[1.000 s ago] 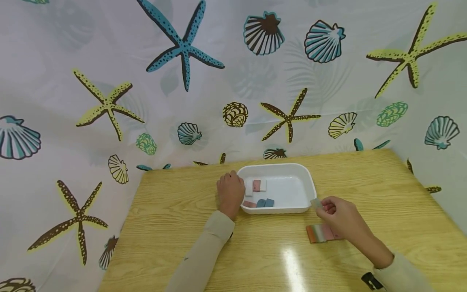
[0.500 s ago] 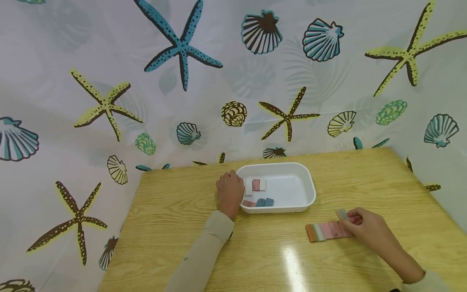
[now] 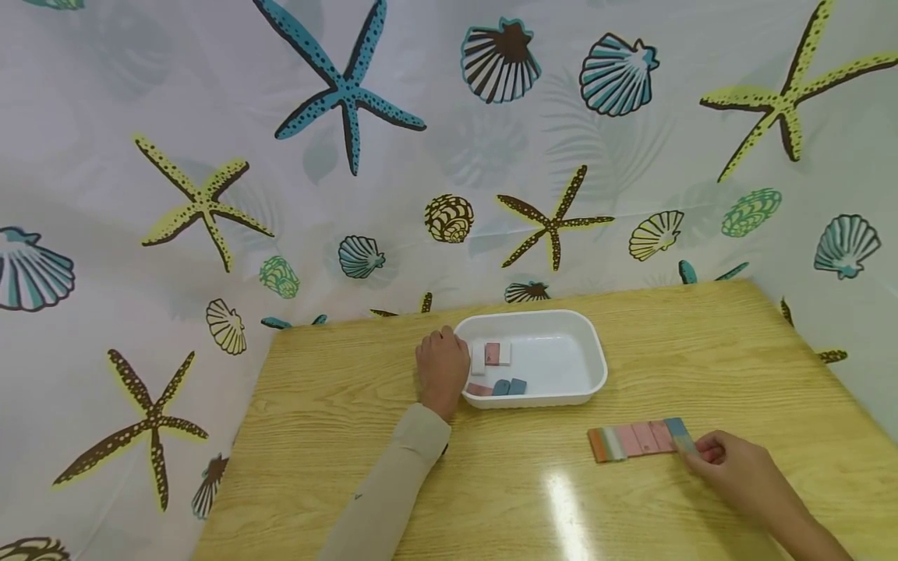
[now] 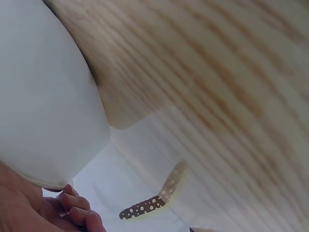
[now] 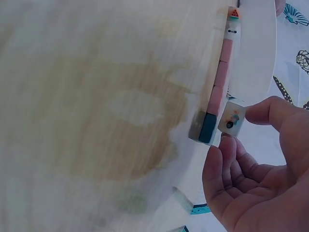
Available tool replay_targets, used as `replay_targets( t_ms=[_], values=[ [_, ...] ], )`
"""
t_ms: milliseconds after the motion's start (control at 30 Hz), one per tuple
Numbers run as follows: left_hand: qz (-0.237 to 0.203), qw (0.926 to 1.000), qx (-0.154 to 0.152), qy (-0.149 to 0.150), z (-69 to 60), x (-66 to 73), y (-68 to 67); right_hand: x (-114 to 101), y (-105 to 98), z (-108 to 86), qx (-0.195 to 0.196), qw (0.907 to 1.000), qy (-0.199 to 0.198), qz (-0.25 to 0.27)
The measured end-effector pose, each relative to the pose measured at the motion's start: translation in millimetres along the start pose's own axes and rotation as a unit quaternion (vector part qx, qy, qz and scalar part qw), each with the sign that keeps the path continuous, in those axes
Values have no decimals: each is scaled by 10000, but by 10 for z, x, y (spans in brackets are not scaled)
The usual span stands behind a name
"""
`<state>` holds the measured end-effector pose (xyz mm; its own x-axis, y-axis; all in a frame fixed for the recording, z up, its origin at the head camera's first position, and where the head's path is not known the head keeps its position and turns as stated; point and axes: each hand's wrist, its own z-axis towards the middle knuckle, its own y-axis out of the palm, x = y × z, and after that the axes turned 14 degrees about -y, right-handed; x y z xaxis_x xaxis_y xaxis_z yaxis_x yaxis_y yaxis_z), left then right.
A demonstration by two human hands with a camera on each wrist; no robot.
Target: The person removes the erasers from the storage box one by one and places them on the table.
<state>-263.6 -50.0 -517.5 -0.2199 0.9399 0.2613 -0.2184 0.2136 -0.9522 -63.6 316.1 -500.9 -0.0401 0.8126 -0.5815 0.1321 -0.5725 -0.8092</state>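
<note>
My right hand (image 3: 733, 467) pinches a small pale eraser (image 5: 231, 119) with a coloured print, between thumb and fingertips. It is beside the blue eraser (image 5: 207, 128) at the right end of a row; I cannot tell whether the two touch. The row on the table runs from an orange eraser (image 3: 598, 446) past a pale grey one (image 3: 614, 444) to several pink erasers (image 3: 641, 439), then the blue one. My left hand (image 3: 443, 370) grips the left rim of a white tray (image 3: 596, 351), its fingers partly hidden in the left wrist view.
Inside the tray lie white erasers (image 3: 479, 360), a pink one (image 3: 493, 354) and blue ones (image 3: 517, 386), toward the left side. The wooden table (image 3: 337, 389) meets a cloth backdrop (image 3: 393, 195) printed with shells and starfish.
My right hand has moved from beside the tray's right edge, rightward and toward me, to the row's right end with the pale eraser. A blue eraser now shows there. The left hand stays put.
</note>
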Motion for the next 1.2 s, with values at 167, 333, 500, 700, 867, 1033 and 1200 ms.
replay_targets(
  t_ms=[167,333,500,700,867,1033,1200],
  values=[
    [-41,10000,-27,4,8,-1,3,47,17,-38,-106,9999,115,22],
    [-53,10000,-7,-16,8,-23,23,62,38,-43,-134,9998,147,-35],
    [-123,9999,95,10,5,-27,18,64,69,-64,-187,9996,206,-92],
    [-147,9998,156,56,1,-34,18,76,103,-83,-329,9988,365,42],
    [-127,9998,145,65,-17,-23,11,85,99,-82,-295,9988,384,29],
    [-163,9995,241,100,-25,-19,-13,79,98,-64,-239,9991,356,12],
    [-182,9994,262,99,-25,-11,-35,85,97,-59,-239,9991,344,18]
  ],
)
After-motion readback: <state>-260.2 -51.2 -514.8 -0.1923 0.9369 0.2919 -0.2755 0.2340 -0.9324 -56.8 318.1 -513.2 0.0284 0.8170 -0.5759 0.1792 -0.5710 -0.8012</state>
